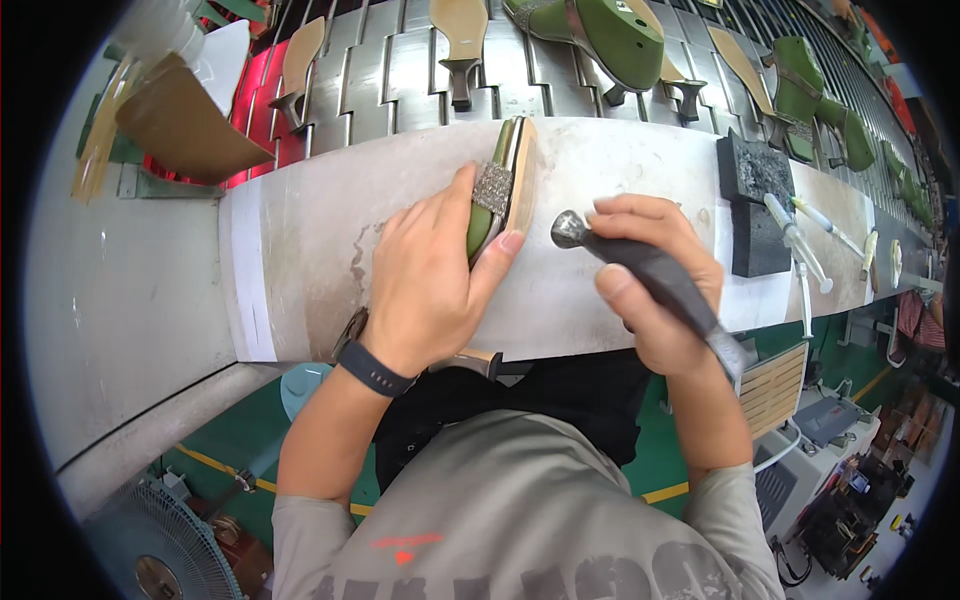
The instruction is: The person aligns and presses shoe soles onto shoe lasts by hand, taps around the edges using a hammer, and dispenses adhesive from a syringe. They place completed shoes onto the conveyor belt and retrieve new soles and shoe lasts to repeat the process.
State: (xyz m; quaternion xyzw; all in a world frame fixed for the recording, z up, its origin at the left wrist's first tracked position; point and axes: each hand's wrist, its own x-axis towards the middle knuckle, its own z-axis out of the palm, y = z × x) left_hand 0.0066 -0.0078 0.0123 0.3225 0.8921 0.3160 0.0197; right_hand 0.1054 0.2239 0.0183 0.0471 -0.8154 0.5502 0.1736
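Observation:
On its side on the pale worktable (330, 210) lies a shoe (492, 188), a green last with a glittery strap and a tan sole facing right. My left hand (430, 260) is wrapped over it, thumb at the sole's near edge. To the right of the shoe and apart from it, my right hand (672, 260) grips a dark metal hammer (569, 229). The hammer's rounded, shiny face points left toward the shoe; its tapered end sticks out near my wrist. My palm hides where its handle runs.
Beyond the table, a slatted metal conveyor (390, 75) carries heeled tan soles (460, 35) and green lasts (610, 40). Black blocks (757, 200) and syringes (797, 240) lie at the right. A curved brown sheet (190, 125) stands far left; a fan (160, 545) is low left.

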